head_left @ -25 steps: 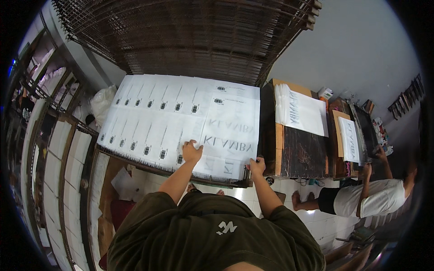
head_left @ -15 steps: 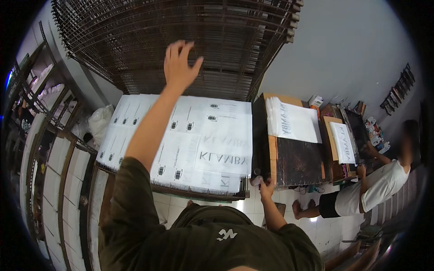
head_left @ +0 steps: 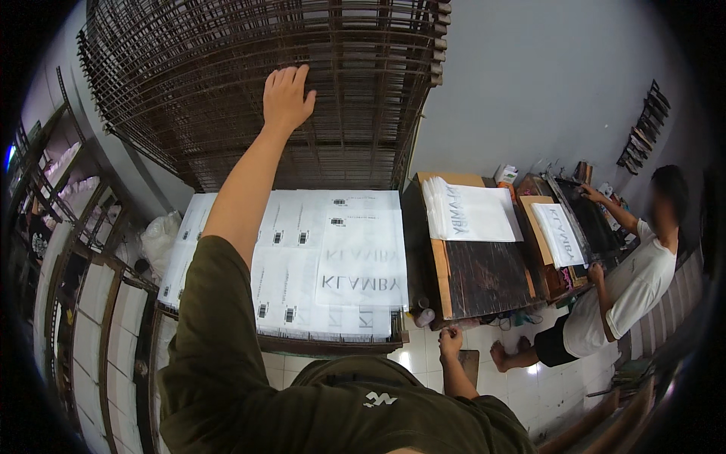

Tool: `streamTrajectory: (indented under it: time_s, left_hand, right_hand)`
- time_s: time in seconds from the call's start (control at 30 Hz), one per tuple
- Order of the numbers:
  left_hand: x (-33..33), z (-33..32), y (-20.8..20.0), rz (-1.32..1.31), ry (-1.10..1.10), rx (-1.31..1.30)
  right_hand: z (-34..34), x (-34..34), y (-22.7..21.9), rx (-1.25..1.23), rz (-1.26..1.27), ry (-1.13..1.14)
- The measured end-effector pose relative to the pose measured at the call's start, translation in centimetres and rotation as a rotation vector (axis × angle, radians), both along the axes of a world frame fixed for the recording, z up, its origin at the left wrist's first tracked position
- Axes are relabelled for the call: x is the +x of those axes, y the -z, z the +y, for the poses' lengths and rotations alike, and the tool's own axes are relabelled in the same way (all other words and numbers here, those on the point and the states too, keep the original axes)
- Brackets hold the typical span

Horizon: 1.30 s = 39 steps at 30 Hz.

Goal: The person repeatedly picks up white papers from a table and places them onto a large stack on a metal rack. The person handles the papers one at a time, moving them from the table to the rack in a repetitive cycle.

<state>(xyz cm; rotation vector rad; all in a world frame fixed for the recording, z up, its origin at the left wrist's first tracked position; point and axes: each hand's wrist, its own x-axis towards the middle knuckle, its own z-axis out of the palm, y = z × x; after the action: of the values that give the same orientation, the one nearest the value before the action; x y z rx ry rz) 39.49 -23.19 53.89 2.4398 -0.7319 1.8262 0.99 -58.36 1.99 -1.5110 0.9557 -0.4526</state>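
My left hand is raised in front of a tall drying rack of dark wire shelves. Its fingers curl over one of the wire shelves, the thumb sticking out to the side. Below that arm, white printed plastic sheets lie side by side and overlapping on the rack's lowest shelf. One sheet with large dark lettering lies on top at the right. Low beside the dark worktable, my right hand has its fingers curled in; what they hold, if anything, is hidden.
A dark worktable on the right carries a stack of printed white sheets. Beyond it a co-worker stands at another table with a second white stack. Shelving lines the left side; a translucent bag lies near the rack.
My left hand has gone from spread fingers in the air to curling over a wire shelf. My right hand has come away from the worktable's near corner. The co-worker's arm has reached farther forward.
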Motion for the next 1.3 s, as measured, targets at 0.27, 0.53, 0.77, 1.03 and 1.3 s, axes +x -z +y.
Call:
streamTrajectory:
  time_s: [0.27, 0.53, 0.77, 1.03, 1.3]
  left_hand:
    - [-3.9, 0.2, -1.8, 0.443, -0.015, -0.099]
    - [-12.9, 2.7, 5.1, 0.436, 0.224, 0.006]
    - [-26.4, 5.2, 22.1, 0.800, 0.255, -0.112]
    - [-32.5, 6.7, 39.2, 1.229, 0.215, 0.067]
    - [-32.9, 6.0, 42.9, 1.181, 0.237, 0.075]
  right_hand:
    - [-2.2, 1.5, 3.0, -0.018, -0.098, 0.028]
    - [-2.3, 2.5, 3.0, -0.073, -0.099, 0.096]
    - [-4.8, 0.5, 7.4, -0.014, -0.100, 0.262]
    - [-4.3, 0.8, 2.4, 0.047, -0.017, 0.340]
    - [-6.4, 3.9, 3.2, 0.063, -0.160, 0.376]
